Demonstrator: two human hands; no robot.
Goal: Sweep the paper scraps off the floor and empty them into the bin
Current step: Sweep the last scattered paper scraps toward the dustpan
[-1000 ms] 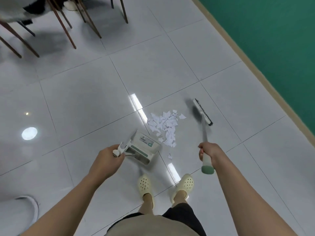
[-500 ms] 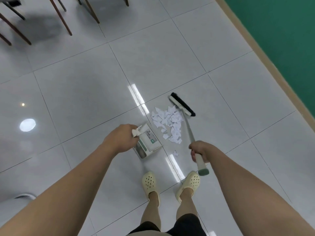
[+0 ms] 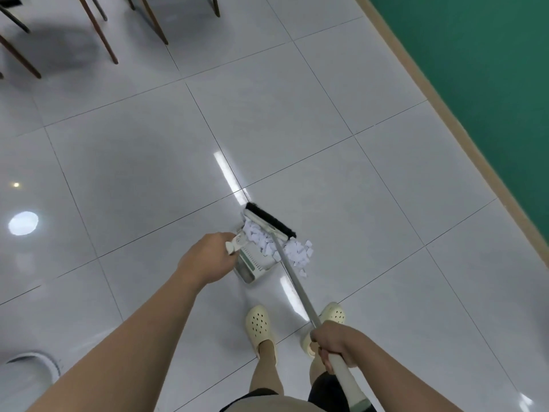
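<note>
I see my left hand [image 3: 208, 257] at about the centre of the view, forearm running in from seven o'clock, wrist bent slightly, fingers curled tight round the short pale handle of the dustpan [image 3: 252, 260]. The dustpan sits on the white tiled floor [image 3: 267, 129] just to the three o'clock side of that hand, its open mouth facing twelve o'clock, its back wall toward my feet.

My right hand [image 3: 335, 341] is lower, at about five o'clock from the dustpan, forearm entering from the bottom right corner. Its fingers wrap closed round the broom [image 3: 297, 285] handle, knuckles up, with the pale grip end running on below the fist toward the bottom edge. The grey shaft slants up to eleven o'clock, and the black bristle head lies across the dustpan's mouth, tilted from upper left to lower right.

The paper scraps [image 3: 294, 254] are bunched against the near side of the bristles: some lie inside the dustpan, the rest on the tile at its three o'clock edge, with a few strays toward five o'clock.

My feet in cream clogs [image 3: 258, 324] stand at six o'clock. Brown chair legs [image 3: 101, 31] show at eleven o'clock, a green wall [image 3: 475, 84] runs down the two o'clock side, and a white curved rim [image 3: 32, 359] sits at eight o'clock; I cannot tell what it belongs to.
</note>
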